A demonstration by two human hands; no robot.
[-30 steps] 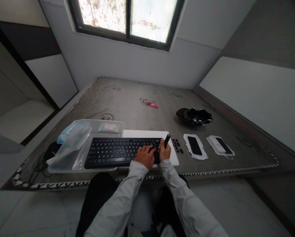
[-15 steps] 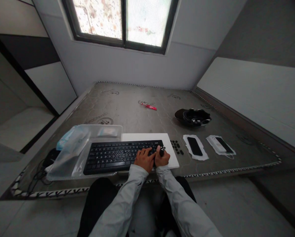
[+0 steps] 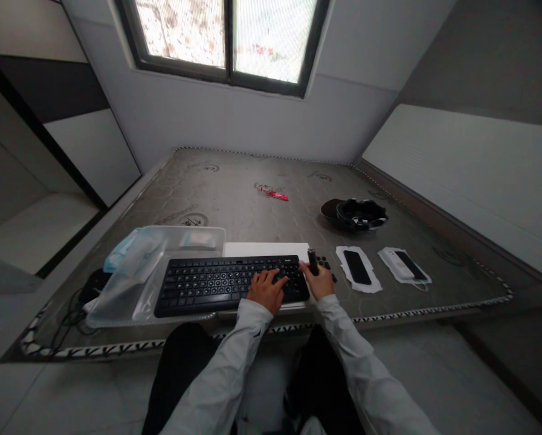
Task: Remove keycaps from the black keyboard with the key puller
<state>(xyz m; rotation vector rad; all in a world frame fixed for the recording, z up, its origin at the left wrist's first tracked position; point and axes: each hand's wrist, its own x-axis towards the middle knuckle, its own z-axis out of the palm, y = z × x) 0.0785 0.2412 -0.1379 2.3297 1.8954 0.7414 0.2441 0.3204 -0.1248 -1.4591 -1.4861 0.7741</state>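
Note:
A black wireless keyboard [image 3: 232, 286] lies on a white board [image 3: 266, 249], and my left hand [image 3: 266, 290] rests on its right-hand keys, holding nothing. My right hand [image 3: 319, 281] is shut on a black stick-shaped tool [image 3: 313, 261], held upright just beyond the keyboard's right end. Right next to that hand lies a small cluster of black keycaps [image 3: 325, 264], partly hidden by my fingers.
All this lies on a grey bare mattress [image 3: 234, 205] with a patterned edge. A clear plastic bag [image 3: 125, 284] sits to the left, with cables beyond it. To the right are a dark phone [image 3: 358, 267] on white paper, a black cap [image 3: 356, 214] and a red wrapper [image 3: 273, 193].
My right hand has moved right, off the keyboard's end, with the black tool now upright. My left hand stays on the keys.

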